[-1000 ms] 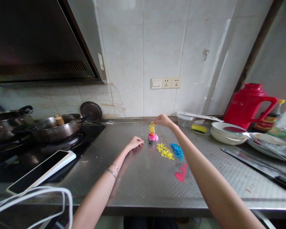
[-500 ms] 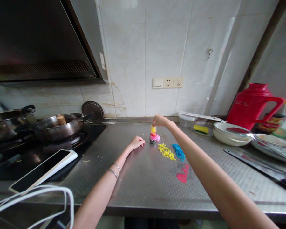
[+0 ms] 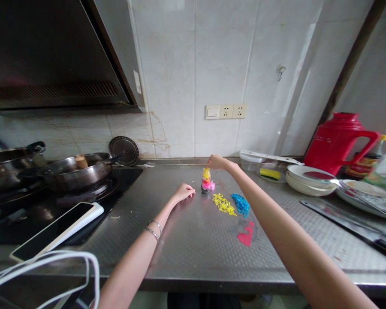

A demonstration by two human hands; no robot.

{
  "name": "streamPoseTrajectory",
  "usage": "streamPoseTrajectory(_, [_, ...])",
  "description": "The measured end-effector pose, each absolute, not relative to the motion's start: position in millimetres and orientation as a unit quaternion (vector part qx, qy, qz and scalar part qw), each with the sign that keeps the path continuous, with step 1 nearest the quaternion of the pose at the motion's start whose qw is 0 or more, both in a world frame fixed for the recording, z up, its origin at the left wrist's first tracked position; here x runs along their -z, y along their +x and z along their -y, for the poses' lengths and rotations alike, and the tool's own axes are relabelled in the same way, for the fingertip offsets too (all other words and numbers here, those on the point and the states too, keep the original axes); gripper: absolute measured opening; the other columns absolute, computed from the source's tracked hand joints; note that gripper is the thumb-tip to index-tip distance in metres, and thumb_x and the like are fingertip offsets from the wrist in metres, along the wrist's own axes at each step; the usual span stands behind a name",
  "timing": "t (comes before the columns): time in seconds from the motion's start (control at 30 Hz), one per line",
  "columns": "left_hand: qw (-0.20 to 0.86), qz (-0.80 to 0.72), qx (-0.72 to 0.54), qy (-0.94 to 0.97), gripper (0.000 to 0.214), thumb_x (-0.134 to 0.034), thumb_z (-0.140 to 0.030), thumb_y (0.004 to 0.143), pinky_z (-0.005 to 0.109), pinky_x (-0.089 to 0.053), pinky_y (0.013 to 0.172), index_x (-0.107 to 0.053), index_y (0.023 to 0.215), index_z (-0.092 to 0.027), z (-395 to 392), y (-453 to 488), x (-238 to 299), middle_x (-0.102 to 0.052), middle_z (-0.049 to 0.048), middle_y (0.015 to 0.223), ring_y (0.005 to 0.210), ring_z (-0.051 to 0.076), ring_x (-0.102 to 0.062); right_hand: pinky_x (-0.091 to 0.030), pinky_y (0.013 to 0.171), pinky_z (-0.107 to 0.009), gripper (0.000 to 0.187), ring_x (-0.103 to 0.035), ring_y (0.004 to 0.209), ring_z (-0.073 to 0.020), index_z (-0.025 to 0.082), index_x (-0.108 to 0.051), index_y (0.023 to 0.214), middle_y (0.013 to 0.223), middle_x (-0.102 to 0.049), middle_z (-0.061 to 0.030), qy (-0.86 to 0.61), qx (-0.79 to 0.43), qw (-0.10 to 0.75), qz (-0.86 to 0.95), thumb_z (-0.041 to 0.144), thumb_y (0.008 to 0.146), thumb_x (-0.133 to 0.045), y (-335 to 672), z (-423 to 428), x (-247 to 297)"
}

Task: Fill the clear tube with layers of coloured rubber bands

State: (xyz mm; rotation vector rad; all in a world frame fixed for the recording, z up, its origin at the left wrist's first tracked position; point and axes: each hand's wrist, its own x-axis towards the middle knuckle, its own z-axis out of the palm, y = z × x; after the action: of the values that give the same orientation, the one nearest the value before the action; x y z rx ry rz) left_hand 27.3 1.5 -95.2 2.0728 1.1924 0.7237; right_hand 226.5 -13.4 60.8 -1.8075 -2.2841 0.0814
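A small clear bottle stands upright on the metal counter, filled in layers of dark, pink, red and yellow bits. Over its mouth is my right hand, fingertips pinched together and pointing down; what they hold, if anything, is hidden. My left hand rests on the counter left of the bottle, its fingers loosely bent, slightly apart and holding nothing. Touching or close beside the bottle is a small pink cap-like piece. Nearer me lie a pile of yellow bands, a pile of blue bands and a red flat patch.
To the left, a pan sits on the black stove, with a phone and white cable in front. At right are a red thermos, stacked bowls, a yellow sponge and a long knife.
The view has shifted very slightly. My right hand stays over the bottle's mouth, and my left hand keeps its place on the counter.
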Motion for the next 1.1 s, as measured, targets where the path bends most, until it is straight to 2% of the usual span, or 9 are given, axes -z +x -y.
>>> streamPoseTrajectory(0.17, [0.330, -0.463, -0.283, 0.772, 0.028, -0.048, -0.031, 0.071, 0.021, -0.031, 0.049, -0.066, 0.066, -0.010, -2.5, 29.5, 95.3, -0.057, 0.0024, 0.053, 0.049, 0.010, -0.047, -0.039, 0.055, -0.016, 0.027, -0.059, 0.071, -0.0137, 0.012, -0.071, 0.091, 0.085, -0.069, -0.0070, -0.593, -0.058, 0.161, 0.787, 0.024, 0.074, -0.053, 232.6, 15.6, -63.9])
streamPoseTrajectory(0.3, [0.300, -0.454, -0.390, 0.743, 0.030, -0.053, -0.036, 0.071, 0.022, -0.038, 0.058, -0.065, 0.075, -0.010, -3.2, 37.3, 88.1, -0.061, 0.0045, 0.065, 0.062, 0.013, -0.053, -0.040, 0.057, -0.017, 0.035, -0.058, 0.071, -0.0132, 0.013, -0.071, 0.091, 0.085, -0.068, -0.0061, -0.599, -0.090, 0.180, 0.775, 0.030, 0.081, -0.041, 239.5, 20.2, -68.0])
streamPoseTrajectory(0.4, [0.270, -0.443, -0.445, 0.730, 0.044, -0.061, -0.044, 0.067, 0.025, -0.040, 0.063, -0.061, 0.097, -0.011, 1.4, 47.0, 75.7, -0.062, 0.0062, 0.080, 0.069, 0.014, -0.053, -0.042, 0.055, -0.018, 0.048, -0.058, 0.072, -0.0145, 0.014, -0.069, 0.097, 0.095, -0.066, -0.0084, -0.595, -0.152, 0.172, 0.770, 0.035, 0.086, -0.028, 244.4, 25.2, -68.9])
streamPoseTrajectory(0.5, [0.278, -0.423, -0.465, 0.727, 0.064, -0.067, -0.045, 0.061, 0.027, -0.042, 0.068, -0.051, 0.113, -0.013, 8.1, 60.0, 63.6, -0.058, 0.0089, 0.096, 0.075, 0.014, -0.054, -0.044, 0.054, -0.020, 0.052, -0.058, 0.080, -0.0177, 0.018, -0.067, 0.100, 0.104, -0.064, -0.0076, -0.572, -0.186, 0.168, 0.781, 0.039, 0.087, -0.021, 246.8, 29.6, -65.4])
streamPoseTrajectory(0.6, [0.298, -0.407, -0.467, 0.727, 0.075, -0.073, -0.043, 0.055, 0.028, -0.043, 0.074, -0.043, 0.119, -0.015, 10.9, 75.4, 58.3, -0.055, 0.0105, 0.105, 0.084, 0.016, -0.054, -0.046, 0.057, -0.023, 0.054, -0.059, 0.081, -0.0192, 0.021, -0.067, 0.100, 0.106, -0.063, -0.0063, -0.576, -0.172, 0.158, 0.783, 0.046, 0.087, -0.020, 246.0, 30.8, -59.1])
streamPoseTrajectory(0.7, [0.334, -0.397, -0.457, 0.723, 0.081, -0.076, -0.038, 0.052, 0.029, -0.044, 0.075, -0.039, 0.121, -0.014, 9.9, 90.1, 60.1, -0.056, 0.0105, 0.104, 0.086, 0.017, -0.056, -0.047, 0.064, -0.027, 0.060, -0.060, 0.081, -0.0205, 0.021, -0.067, 0.100, 0.106, -0.064, -0.0075, -0.607, -0.138, 0.135, 0.771, 0.053, 0.086, -0.018, 241.9, 30.2, -54.6])
streamPoseTrajectory(0.8, [0.363, -0.384, -0.460, 0.714, 0.070, -0.075, -0.032, 0.055, 0.028, -0.044, 0.076, -0.044, 0.114, -0.014, 9.5, 99.2, 65.2, -0.060, 0.0080, 0.098, 0.083, 0.016, -0.058, -0.046, 0.072, -0.032, 0.066, -0.060, 0.087, -0.0241, 0.019, -0.066, 0.102, 0.109, -0.062, -0.0100, -0.628, -0.118, 0.116, 0.760, 0.058, 0.085, -0.016, 235.4, 30.5, -54.0])
streamPoseTrajectory(0.97, [0.366, -0.383, -0.439, 0.726, 0.031, -0.067, -0.031, 0.065, 0.027, -0.045, 0.072, -0.059, 0.089, -0.013, 12.2, 99.2, 71.9, -0.066, 0.0058, 0.085, 0.078, 0.017, -0.060, -0.039, 0.088, -0.040, 0.077, -0.053, 0.106, -0.0294, 0.017, -0.065, 0.102, 0.117, -0.057, -0.0130, -0.651, -0.113, 0.091, 0.745, 0.067, 0.080, -0.012, 224.9, 30.3, -54.8])
streamPoseTrajectory(1.1, [0.375, -0.365, -0.423, 0.740, 0.027, -0.065, -0.032, 0.068, 0.027, -0.046, 0.072, -0.062, 0.086, -0.013, 9.0, 96.3, 74.6, -0.068, 0.0063, 0.083, 0.078, 0.018, -0.062, -0.036, 0.092, -0.043, 0.084, -0.048, 0.113, -0.0316, 0.016, -0.067, 0.097, 0.124, -0.052, -0.0135, -0.665, -0.137, 0.070, 0.731, 0.072, 0.076, -0.009, 217.8, 24.9, -52.4])
